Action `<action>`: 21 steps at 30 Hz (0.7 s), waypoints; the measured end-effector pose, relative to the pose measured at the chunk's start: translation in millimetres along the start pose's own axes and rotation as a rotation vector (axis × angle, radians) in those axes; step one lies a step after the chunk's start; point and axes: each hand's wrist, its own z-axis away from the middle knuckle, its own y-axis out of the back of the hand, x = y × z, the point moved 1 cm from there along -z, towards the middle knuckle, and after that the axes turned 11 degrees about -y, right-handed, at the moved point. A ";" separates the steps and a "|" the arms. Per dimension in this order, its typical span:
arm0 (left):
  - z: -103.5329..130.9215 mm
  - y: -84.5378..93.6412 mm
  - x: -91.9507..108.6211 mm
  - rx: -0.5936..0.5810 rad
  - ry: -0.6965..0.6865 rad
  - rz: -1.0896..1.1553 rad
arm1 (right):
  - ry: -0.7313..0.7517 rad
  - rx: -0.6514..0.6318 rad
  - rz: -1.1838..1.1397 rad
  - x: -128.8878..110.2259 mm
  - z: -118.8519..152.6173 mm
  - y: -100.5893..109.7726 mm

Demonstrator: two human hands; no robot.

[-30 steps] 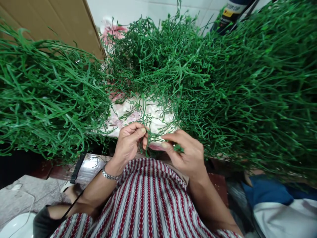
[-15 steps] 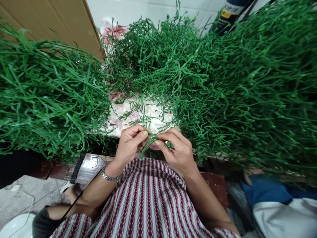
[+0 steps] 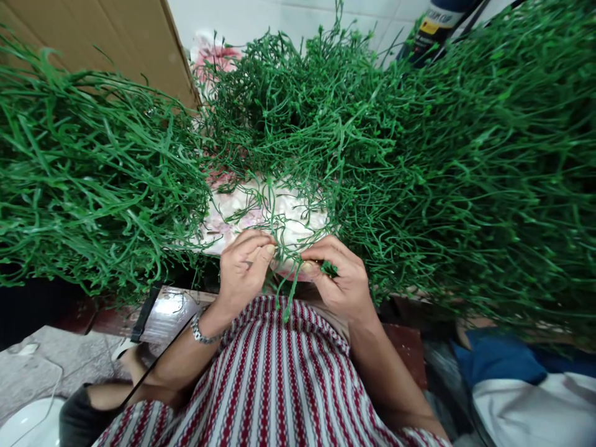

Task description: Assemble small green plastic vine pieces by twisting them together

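My left hand (image 3: pixel 244 264) is closed in a pinch on a thin green plastic-looking plant sprig (image 3: pixel 292 282). From the other side, my right hand (image 3: pixel 342 276) pinches the same sprig between thumb and forefinger, and a small green tuft (image 3: pixel 328 268) pokes out among its fingers. Two thin ends of the sprig dangle over the striped shirt. Under and beyond my hands, loose green stems lie on a white and pink floral cover (image 3: pixel 237 208). Exactly where the stems join between my fingertips is hidden.
Large heaps of green stems rise on the left (image 3: pixel 93 180), at the back (image 3: pixel 298 99) and on the right (image 3: pixel 475 186). A cardboard box (image 3: pixel 112 37) stands back left, a dark cup package (image 3: pixel 433 31) back right. Blue and white cloth (image 3: pixel 507 372) lies lower right.
My hands have drawn slightly apart, the right one moving a little to the right. The sprig's ends now hang lower and spread over the shirt.
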 end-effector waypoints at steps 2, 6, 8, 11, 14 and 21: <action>1.0 4.5 4.7 0.067 -0.183 -0.210 | -0.007 -0.034 0.007 0.1 -1.0 2.1; -4.1 6.1 17.7 -0.091 -0.504 -0.374 | -0.003 -0.104 0.048 -0.8 -2.7 3.2; -9.1 2.9 22.4 -0.316 -0.559 -0.318 | 0.005 -0.106 0.050 -1.0 -3.2 2.1; -13.6 -1.5 24.2 -0.443 -0.498 -0.260 | -0.020 -0.080 0.013 -0.2 -3.0 -0.9; -11.7 -4.5 21.5 -0.393 -0.449 -0.301 | -0.053 -0.052 -0.008 1.2 -1.8 -4.3; -4.2 -10.1 18.8 -0.359 -0.445 -0.379 | -0.089 -0.077 0.044 2.3 -1.4 -6.6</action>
